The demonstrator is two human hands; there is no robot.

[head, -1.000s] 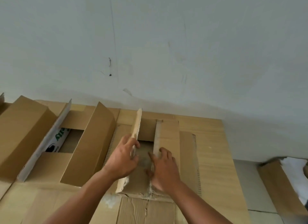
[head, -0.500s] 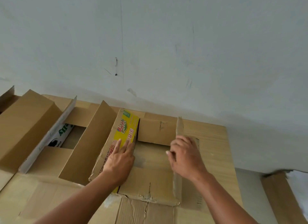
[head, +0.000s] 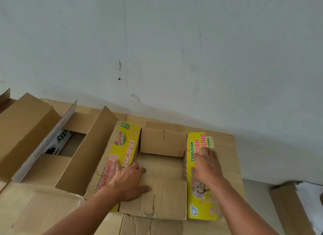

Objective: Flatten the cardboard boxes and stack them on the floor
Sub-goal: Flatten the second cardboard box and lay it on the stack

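Left hand [head: 126, 181] covers the near end of the yellow left flap [head: 125, 148]; print there smeared, only "SULTAN" half readable. Right hand [head: 207, 166] hides middle letters on the yellow right flap [head: 199, 198]. Both forearms cut off at bottom edge. Neighbouring open box [head: 59, 142] shows partial green lettering, rest hidden inside. Brown cardboard piece [head: 288, 210] at far right cropped by frame, blurred.

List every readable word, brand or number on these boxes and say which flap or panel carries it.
"Teh Gelas": yellow left flap of the opened box, beside a green logo too small to read.
"SULTAN!": same flap, lower, partly under the left hand.
"TEMUKAN ...DIAH ...GUNG": yellow right flap, middle letters hidden by the right hand.
"KEMAS": same flap, small and uncertain.
"Air...": white panel in the neighbouring box, cut off.
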